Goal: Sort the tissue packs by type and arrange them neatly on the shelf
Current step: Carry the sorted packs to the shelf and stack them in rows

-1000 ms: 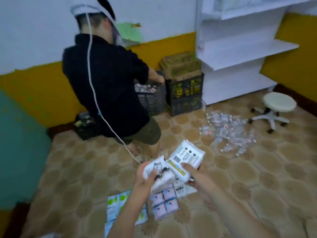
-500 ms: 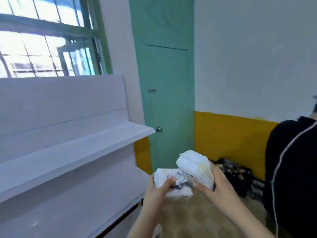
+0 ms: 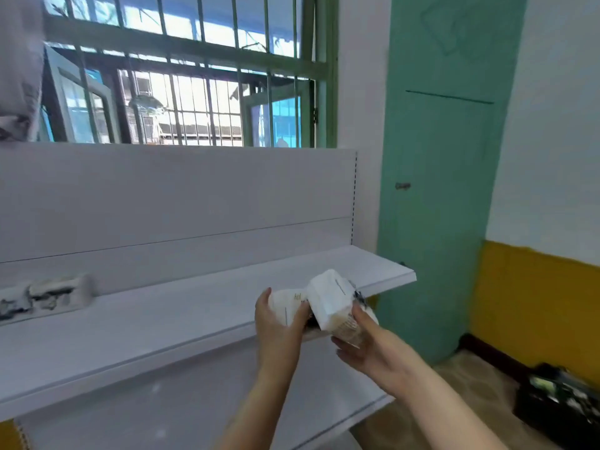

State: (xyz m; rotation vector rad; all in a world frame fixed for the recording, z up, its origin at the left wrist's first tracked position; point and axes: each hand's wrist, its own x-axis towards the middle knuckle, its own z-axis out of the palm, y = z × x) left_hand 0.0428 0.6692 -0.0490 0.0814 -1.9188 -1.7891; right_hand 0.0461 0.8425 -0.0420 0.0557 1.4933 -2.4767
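Two tissue packs are being carried to the white shelf (image 3: 181, 323), so the placing step appears to be in hand; next they would likely need lowering onto the board and lining up with the blurred packs (image 3: 45, 295) at its far left. The left pack (image 3: 287, 306) is gripped by the left hand (image 3: 279, 323), fingers curled round its side. The right pack (image 3: 332, 303), tilted and touching the first, is held from below by the right hand (image 3: 367, 345), just above the shelf's front edge.

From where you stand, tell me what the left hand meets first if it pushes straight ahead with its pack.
Probably the white shelf board: the left hand holds its tissue pack just before the board's front edge. Depth is unclear.
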